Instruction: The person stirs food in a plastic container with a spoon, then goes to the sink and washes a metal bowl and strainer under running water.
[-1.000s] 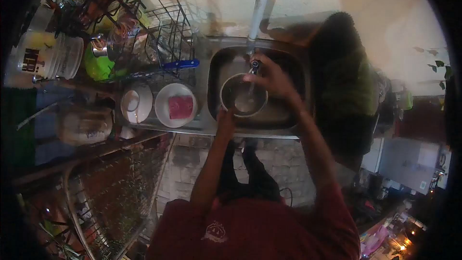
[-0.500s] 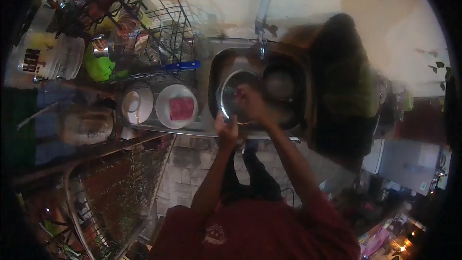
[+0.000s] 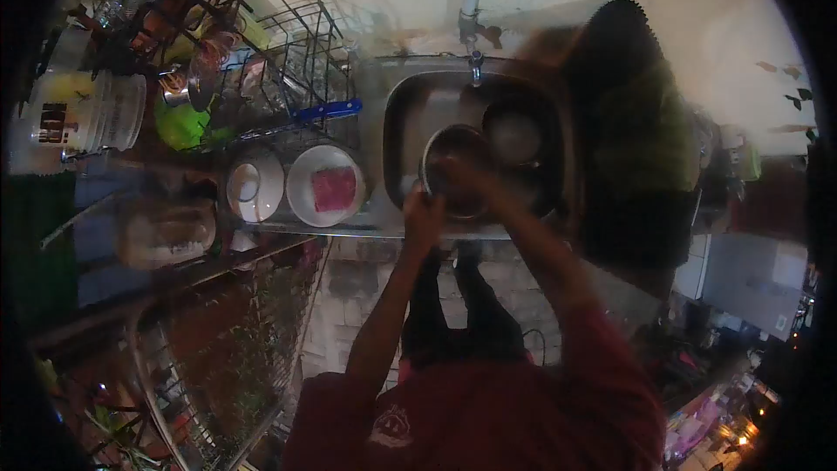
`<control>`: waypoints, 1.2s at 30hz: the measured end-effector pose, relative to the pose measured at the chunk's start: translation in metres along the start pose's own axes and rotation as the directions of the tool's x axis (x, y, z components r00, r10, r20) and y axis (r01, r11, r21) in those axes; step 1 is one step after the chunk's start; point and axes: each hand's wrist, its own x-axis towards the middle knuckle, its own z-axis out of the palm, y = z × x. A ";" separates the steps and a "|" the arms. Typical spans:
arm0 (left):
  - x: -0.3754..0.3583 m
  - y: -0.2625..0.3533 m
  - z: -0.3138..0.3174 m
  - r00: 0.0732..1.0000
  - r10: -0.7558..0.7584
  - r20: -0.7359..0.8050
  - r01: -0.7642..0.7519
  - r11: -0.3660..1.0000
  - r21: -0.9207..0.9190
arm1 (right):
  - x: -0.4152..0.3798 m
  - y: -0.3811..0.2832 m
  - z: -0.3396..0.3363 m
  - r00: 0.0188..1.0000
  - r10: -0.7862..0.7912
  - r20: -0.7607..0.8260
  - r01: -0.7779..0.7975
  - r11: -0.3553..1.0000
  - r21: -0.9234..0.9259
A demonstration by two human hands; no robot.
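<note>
A round metal bowl (image 3: 454, 201) is tilted over the sink basin (image 3: 403, 122). My left hand (image 3: 424, 215) is closed on its near left rim. Inside the bowl is my right hand (image 3: 466, 176), dark and smeared by motion, so its fingers and anything in them cannot be made out. Another round pot (image 3: 513, 135) sits in the basin to the right, below the tap (image 3: 476, 68). On the left ledge, a white plate (image 3: 299, 185) bears a pink cloth or sponge (image 3: 334, 188).
Left of the plate stands a white bowl (image 3: 268, 201). A blue-handled knife (image 3: 328, 110) lies by the wire dish rack (image 3: 288, 44). Plastic tubs (image 3: 122, 112) are at the far left. A large dark cloth-like shape (image 3: 632, 148) stands right of the sink.
The bowl now shows less of its bright rim and has turned in my hands. My right hand has shifted slightly right within it. The whole view has moved a little.
</note>
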 end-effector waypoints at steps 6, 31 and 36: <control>0.014 -0.038 0.012 0.988 -0.069 0.139 0.079 0.994 -0.071 | 0.019 -0.060 -0.071 0.853 0.363 0.375 -0.395 0.919 0.008; 0.108 -0.065 0.118 0.903 -0.403 0.152 0.425 0.891 -0.159 | -0.017 -0.114 -0.112 0.578 0.571 -0.583 -0.438 0.820 0.369; 0.117 -0.025 0.074 0.701 0.142 0.699 0.695 0.082 -0.714 | -0.019 -0.179 -0.127 0.647 0.468 -0.602 -0.486 0.862 0.148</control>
